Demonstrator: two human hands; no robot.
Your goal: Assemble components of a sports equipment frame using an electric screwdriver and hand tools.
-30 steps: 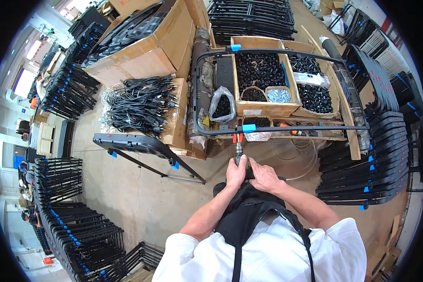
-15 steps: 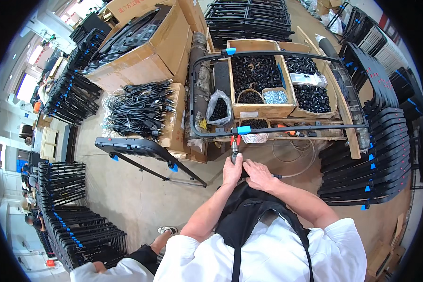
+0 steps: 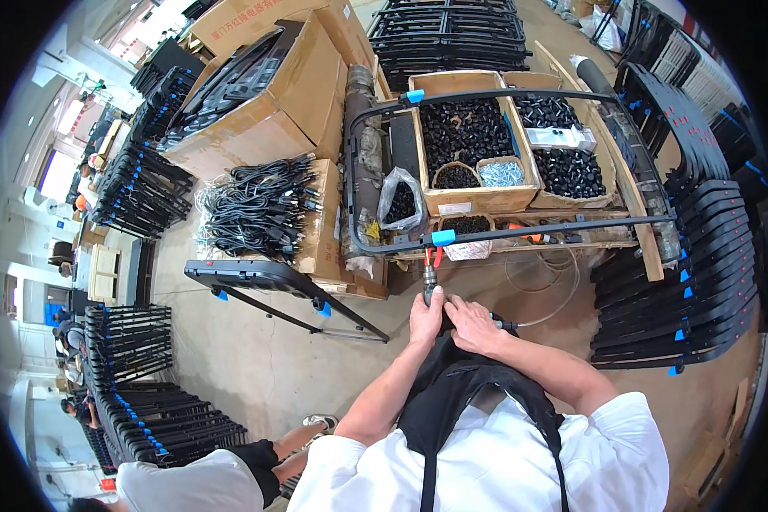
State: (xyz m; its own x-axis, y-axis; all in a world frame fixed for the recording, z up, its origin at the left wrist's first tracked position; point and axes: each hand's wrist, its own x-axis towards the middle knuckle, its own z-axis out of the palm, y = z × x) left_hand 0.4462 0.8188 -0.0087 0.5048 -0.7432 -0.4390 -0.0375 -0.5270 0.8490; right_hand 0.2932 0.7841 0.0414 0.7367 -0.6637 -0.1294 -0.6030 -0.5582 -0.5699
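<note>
Both of my hands close round a drill (image 3: 430,277) with a metal chuck, pointing away from me toward the near bar of a black tubular frame (image 3: 555,228). My left hand (image 3: 427,317) wraps its body, thumb along the top. My right hand (image 3: 476,325) grips beside it, close to a connector with a clear hose (image 3: 542,320). Red pieces (image 3: 439,257) show at the drill's front end, just under the bar and a blue tab (image 3: 444,238). The drill's tip is too small to make out. The frame lies across the parts boxes, one bar near, one far.
Cardboard boxes (image 3: 478,201) hold many black plastic parts; a small tub has silvery screws (image 3: 501,175). Bundled black cables (image 3: 260,205) lie on a carton at left. A black folding panel (image 3: 247,277) stands nearby. Stacked frames (image 3: 670,299) line the right. Another person (image 3: 188,484) is at lower left.
The view has shifted slightly. At lower left the other person shows more, with the shirt and legs further into view. My hands stay closed on the drill at the frame's near bar.
</note>
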